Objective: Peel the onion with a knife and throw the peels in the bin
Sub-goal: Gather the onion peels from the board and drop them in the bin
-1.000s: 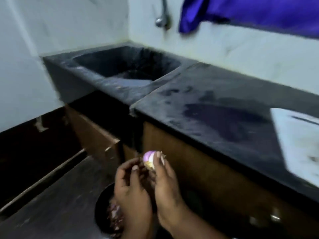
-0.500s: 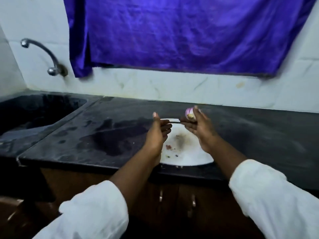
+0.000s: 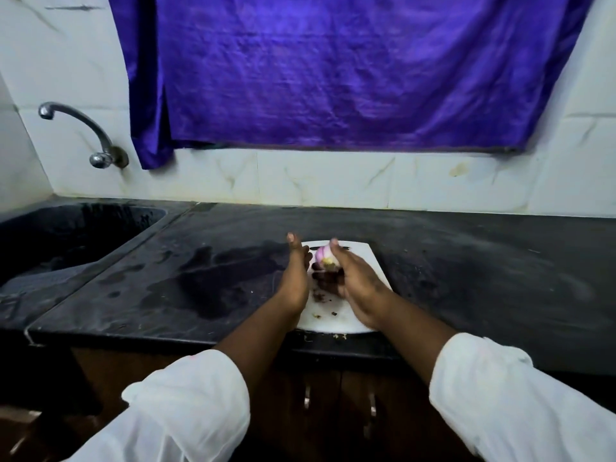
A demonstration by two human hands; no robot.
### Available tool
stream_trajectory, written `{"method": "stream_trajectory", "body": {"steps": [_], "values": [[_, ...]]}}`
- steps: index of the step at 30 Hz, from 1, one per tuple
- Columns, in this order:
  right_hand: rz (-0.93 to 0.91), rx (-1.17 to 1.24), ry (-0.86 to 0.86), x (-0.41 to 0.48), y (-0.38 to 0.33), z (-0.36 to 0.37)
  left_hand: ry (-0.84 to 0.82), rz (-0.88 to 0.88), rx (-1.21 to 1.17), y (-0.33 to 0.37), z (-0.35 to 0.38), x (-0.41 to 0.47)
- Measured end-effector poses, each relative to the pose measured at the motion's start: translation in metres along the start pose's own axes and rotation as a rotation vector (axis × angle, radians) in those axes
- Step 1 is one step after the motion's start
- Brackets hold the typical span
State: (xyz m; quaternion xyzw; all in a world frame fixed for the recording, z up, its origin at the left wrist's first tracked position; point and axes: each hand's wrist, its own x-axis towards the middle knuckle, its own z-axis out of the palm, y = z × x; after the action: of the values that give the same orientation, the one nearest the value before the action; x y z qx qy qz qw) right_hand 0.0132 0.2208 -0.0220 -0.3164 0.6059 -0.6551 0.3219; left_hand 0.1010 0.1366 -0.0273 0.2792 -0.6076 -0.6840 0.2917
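A small onion (image 3: pixel 325 260), pale purple and white with a yellowish root end, is held in the fingers of my right hand (image 3: pixel 358 281) just above the white cutting board (image 3: pixel 373 261). My left hand (image 3: pixel 296 275) sits close on the onion's left, thumb up and fingers curled inward, the same pose in which it held the knife half a second ago. The knife itself is hidden between my hands. Dark peel scraps (image 3: pixel 321 296) lie on the board. No bin is in view.
The board lies at the front edge of a black stone counter (image 3: pixel 483 275) with damp patches. A black sink (image 3: pixel 66 235) with a wall tap (image 3: pixel 96 138) is at the left. A purple curtain (image 3: pixel 333 71) hangs behind. Cabinet doors with handles (image 3: pixel 306 398) are below.
A second ago my hands held the onion low over the bin on the floor. The view swung back to the counter, and both hands have come down to the cutting board.
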Motion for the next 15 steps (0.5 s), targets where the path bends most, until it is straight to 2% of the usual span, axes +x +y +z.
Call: {"method": "stream_trajectory", "body": {"steps": [4, 9, 10, 13, 15], "values": [[0.028, 0.052, 0.205, 0.022, -0.015, -0.008, -0.005, 0.016, 0.091, -0.004, 0.002, 0.003], [0.081, 0.068, 0.071, 0.003, 0.009, 0.006, -0.078, 0.11, 0.337, -0.013, 0.0, 0.005], [0.071, 0.068, 0.089, 0.002, 0.01, 0.004, -0.079, 0.159, 0.403, -0.013, 0.001, 0.004], [0.023, 0.191, 0.295, 0.007, 0.008, -0.006, -0.121, 0.321, 0.712, -0.012, 0.006, -0.012], [0.019, 0.304, 0.386, 0.01, 0.007, -0.01, -0.228, 0.379, 1.005, -0.018, 0.007, -0.018]]}}
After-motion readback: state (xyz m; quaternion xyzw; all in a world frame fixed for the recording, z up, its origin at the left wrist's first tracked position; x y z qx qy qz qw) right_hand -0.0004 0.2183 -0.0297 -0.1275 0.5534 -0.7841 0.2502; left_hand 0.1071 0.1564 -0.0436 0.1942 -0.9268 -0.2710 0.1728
